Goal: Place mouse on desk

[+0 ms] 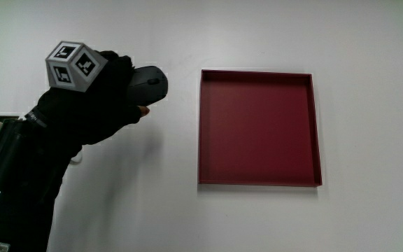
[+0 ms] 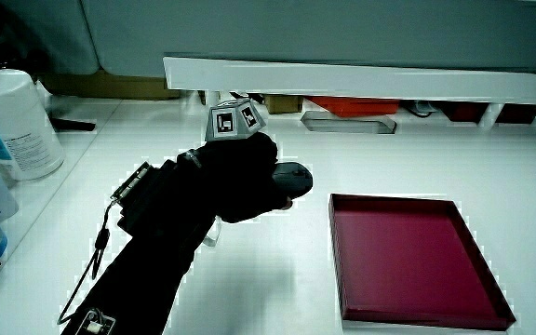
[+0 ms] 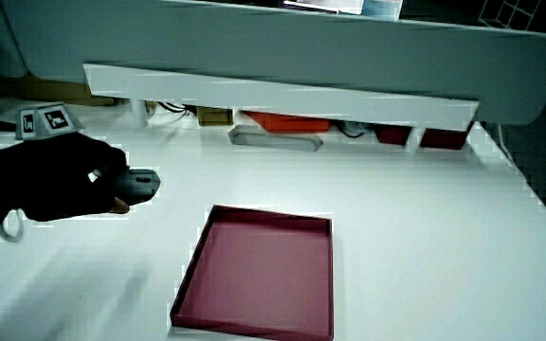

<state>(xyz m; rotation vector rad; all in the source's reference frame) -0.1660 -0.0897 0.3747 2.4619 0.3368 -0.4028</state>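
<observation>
A dark grey computer mouse (image 1: 150, 84) is gripped by the gloved hand (image 1: 107, 91), whose fingers curl over its top. The hand carries a patterned cube (image 1: 72, 64) on its back. Hand and mouse are over the white table (image 1: 257, 35), beside the empty dark red tray (image 1: 257, 127). Both side views show the mouse (image 2: 291, 179) (image 3: 141, 184) sticking out of the hand (image 2: 240, 177) (image 3: 69, 180), beside the tray (image 2: 403, 256) (image 3: 259, 270). Whether the mouse touches the table I cannot tell.
A low white partition (image 2: 361, 79) (image 3: 282, 95) runs along the table's edge farthest from the person, with red and grey items under it. A white canister (image 2: 12, 121) stands at the table's edge beside the forearm.
</observation>
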